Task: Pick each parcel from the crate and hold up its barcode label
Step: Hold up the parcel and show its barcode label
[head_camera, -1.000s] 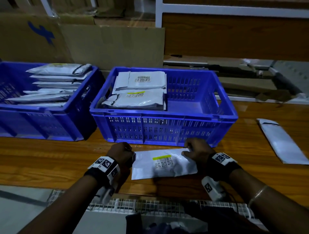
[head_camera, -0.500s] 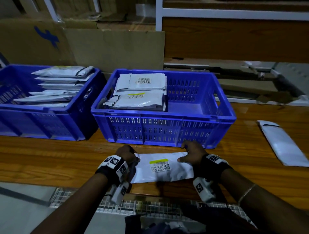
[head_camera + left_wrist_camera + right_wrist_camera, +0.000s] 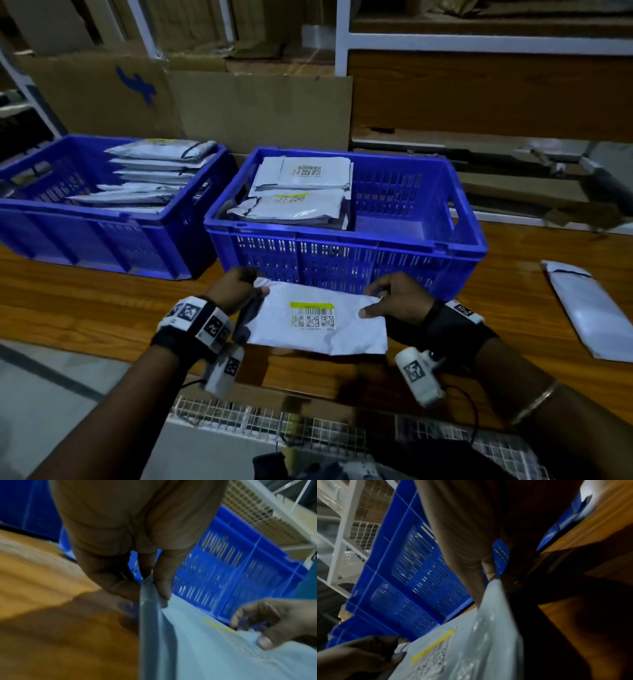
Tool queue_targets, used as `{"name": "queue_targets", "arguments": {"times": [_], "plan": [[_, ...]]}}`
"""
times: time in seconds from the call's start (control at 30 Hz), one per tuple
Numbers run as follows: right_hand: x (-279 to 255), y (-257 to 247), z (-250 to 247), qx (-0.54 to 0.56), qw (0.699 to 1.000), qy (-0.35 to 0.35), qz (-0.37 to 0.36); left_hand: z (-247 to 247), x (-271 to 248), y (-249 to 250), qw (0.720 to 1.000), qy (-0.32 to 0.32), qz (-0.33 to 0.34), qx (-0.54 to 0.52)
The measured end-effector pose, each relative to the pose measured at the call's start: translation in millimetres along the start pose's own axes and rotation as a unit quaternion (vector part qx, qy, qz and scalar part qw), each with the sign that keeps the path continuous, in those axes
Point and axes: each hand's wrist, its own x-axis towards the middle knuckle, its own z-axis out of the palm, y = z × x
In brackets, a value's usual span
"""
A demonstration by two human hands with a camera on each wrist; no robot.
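Both hands hold one white parcel [image 3: 318,318] just in front of the near wall of the middle crate [image 3: 346,260], lifted a little off the wooden tabletop [image 3: 85,308]. On the left, the left hand [image 3: 236,287] pinches the parcel's far left corner, thumb on top and fingers curled beneath; the left wrist view shows the thumb [image 3: 163,582] pressed onto the folded edge. The barcode label [image 3: 312,314], with a yellow strip along its top, faces up in the middle of the parcel. On the right, the right hand [image 3: 397,301] pinches the parcel's right edge, thumb lying on the top face and fingers curled behind. Far left on the tabletop stands a second blue crate [image 3: 102,233] stacked with flat grey parcels [image 3: 150,178]. The middle crate holds two piles of parcels [image 3: 301,195] in its left half, labels up, while its right half shows bare floor. Far right, another white parcel [image 3: 589,311] lies flat on the tabletop, well apart from the hands. Brown cardboard sheets [image 3: 260,106] lean behind the crates.
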Motion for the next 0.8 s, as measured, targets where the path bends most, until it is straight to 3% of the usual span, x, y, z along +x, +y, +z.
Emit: {"name": "queue_targets", "arguments": {"times": [0.23,0.37,0.8], "plan": [[-10.4,-70.7,-43.5,0.002,0.994,0.016,-0.105,-67.7,-27.7,36.9,0.99,0.015,0.027,-0.135],[-2.4,-110.2,-70.9,0.046,0.988,0.023,-0.144,-103.6,-11.0,58.2,0.984,0.04,0.058,-0.165],[111.9,-178.9,-125.0,0.067,0.98,0.149,-0.115,-180.1,140.5,134.7,0.994,0.039,0.098,0.023]]}}
